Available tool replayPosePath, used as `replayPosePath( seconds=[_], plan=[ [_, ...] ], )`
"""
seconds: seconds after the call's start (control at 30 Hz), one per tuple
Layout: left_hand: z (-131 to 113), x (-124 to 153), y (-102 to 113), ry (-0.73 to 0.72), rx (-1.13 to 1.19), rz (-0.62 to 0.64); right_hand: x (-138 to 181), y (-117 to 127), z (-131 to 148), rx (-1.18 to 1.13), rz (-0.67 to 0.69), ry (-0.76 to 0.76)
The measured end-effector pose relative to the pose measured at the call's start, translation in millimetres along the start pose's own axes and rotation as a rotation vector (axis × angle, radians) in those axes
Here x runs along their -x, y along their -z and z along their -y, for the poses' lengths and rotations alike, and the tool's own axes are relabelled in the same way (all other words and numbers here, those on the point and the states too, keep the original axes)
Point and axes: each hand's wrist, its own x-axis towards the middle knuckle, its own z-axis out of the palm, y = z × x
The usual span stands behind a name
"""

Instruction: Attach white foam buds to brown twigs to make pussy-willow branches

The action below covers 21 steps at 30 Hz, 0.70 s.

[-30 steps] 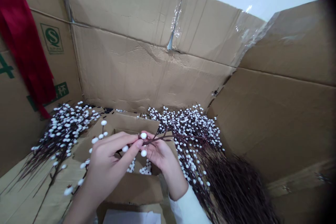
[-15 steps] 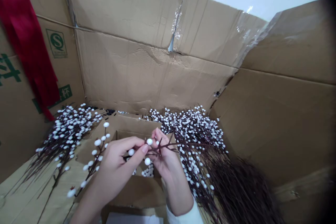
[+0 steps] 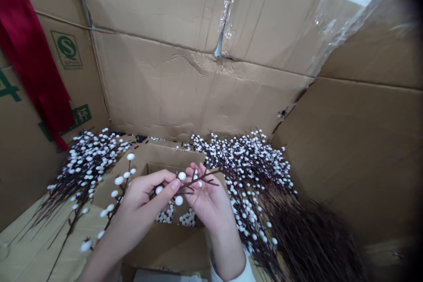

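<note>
Between the left hand's (image 3: 143, 200) fingertips (image 3: 174, 183) sits a twig (image 3: 189, 184).

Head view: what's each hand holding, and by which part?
Left hand: a brown twig, pinched between thumb and forefinger near white balls. Right hand: behind the twig's bare tips; whether it grips anything cannot be told.

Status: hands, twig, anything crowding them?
Left hand pinching brown twig. Right hand cupped behind it, grip unclear. Open box with white balls beneath. White-balled branch partly hidden behind left hand.
</note>
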Motion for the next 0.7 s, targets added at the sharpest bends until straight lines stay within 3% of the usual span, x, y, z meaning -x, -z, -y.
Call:
replayPosePath(
  seconds=[0.17, 0.33, 0.57, 0.7],
  plan=[
    [4.5, -0.1, -0.6, 0.004, 0.002, 0.002, 0.6, -0.1, 0.6, 0.133, 0.009, 0.130],
    [1.5, 0.2, -3.8, 0.018, 0.027, 0.099, 6.1, -3.2, -1.7, 0.293, 0.023, 0.235],
    [-2.0, 2.6, -8.0, -0.080, -0.012, 0.167, 15.3, -8.8, -5.2, 0.423, 0.177, 0.208],
    [-5.0, 2.4, -9.0, -0.147, -0.070, 0.165, 25.8, -14.4, -6.8, 0.408, 0.193, 0.181]
  ],
)
